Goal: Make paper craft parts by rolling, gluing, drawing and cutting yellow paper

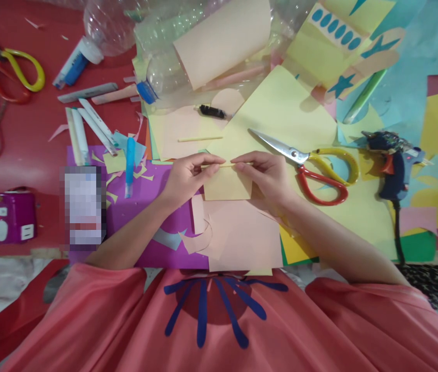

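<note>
A small pale yellow paper (pixel 228 185) is held up between both hands, its top edge folded or rolled into a narrow strip. My left hand (pixel 190 175) pinches the left end of that edge, thumb against fingertips. At the right end, my right hand (pixel 267 173) pinches it the same way. Beneath lies a sheet of pale pink paper (pixel 242 232). Scissors with yellow and red handles (pixel 300 157) rest partly open just right of my right hand. A thin yellow stick (pixel 200 139) and a small black object (pixel 212 111) lie beyond the hands.
A blue glue gun (pixel 395 170) with its cord is at the right. Clear plastic bottles (pixel 168 77) and a pink paper roll (pixel 226 41) lie at the back. Markers (pixel 96 124), a phone (pixel 84 206), a purple box (pixel 9 217) and other scissors (pixel 20 70) are on the left.
</note>
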The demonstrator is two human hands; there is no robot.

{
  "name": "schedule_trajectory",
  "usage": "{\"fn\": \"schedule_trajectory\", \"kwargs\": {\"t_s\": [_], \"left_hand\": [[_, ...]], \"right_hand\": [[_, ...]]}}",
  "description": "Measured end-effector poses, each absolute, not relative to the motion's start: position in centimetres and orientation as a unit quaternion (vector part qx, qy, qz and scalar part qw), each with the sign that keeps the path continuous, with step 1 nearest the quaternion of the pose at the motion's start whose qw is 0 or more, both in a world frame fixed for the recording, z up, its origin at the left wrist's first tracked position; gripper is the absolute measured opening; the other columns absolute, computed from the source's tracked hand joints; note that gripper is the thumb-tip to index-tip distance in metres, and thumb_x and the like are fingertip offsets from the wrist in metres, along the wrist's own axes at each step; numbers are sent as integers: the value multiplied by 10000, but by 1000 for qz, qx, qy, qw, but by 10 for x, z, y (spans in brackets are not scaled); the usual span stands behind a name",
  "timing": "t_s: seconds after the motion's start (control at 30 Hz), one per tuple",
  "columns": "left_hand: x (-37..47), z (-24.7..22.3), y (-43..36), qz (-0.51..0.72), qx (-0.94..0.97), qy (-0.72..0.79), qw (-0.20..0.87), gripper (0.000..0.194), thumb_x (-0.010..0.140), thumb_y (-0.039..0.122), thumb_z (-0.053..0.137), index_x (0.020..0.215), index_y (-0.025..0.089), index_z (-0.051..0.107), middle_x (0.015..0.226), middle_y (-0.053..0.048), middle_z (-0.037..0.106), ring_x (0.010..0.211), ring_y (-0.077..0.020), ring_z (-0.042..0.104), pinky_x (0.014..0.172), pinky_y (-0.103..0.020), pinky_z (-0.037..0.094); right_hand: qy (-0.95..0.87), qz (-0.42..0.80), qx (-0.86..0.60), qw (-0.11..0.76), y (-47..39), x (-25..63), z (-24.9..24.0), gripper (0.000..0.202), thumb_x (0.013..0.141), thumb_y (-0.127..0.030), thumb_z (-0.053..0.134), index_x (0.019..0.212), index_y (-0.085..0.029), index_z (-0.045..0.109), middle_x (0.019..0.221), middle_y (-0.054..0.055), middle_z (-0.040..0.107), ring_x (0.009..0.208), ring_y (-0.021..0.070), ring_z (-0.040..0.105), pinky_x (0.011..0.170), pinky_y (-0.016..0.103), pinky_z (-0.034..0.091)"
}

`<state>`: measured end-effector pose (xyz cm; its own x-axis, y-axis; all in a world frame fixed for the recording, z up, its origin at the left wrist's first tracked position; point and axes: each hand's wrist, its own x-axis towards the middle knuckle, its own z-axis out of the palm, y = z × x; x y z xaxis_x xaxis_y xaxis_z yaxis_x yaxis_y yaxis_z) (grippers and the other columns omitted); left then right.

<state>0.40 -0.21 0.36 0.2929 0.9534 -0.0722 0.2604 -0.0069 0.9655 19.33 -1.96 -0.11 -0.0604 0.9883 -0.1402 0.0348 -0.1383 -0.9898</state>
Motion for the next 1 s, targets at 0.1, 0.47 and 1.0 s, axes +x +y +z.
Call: {"fn": "schedule_trajectory", "kwargs": {"t_s": [0.1, 0.47, 1.0], "left_hand": [[4, 5, -1, 336, 632, 492, 496, 265, 844, 405, 629, 905, 187, 764, 846, -37, 758, 717, -120, 648, 599, -224, 480], [2, -1, -2, 350, 606, 489, 521, 331, 790, 346, 682, 1076, 198, 605, 784, -2, 723, 657, -97, 647, 577, -194, 480], [1, -3, -4, 353, 630, 494, 484, 345, 816, 391, 665, 1095, 203, 592, 862, -25, 735, 716, -123, 679, 591, -208, 489]], "right_hand": [[-488, 538, -529, 440, -20, 193, 0, 57, 730, -226, 710, 758, -215, 758, 756, 8, 728, 680, 123, 628, 609, 269, 500], [-503, 526, -515, 454, -20, 195, -7, 90, 739, -208, 689, 761, -249, 767, 754, -1, 730, 680, 129, 636, 619, 286, 508], [-468, 542, -538, 444, -18, 194, -3, 52, 753, -238, 694, 803, -229, 701, 724, -10, 672, 662, 116, 605, 583, 260, 496]]}}
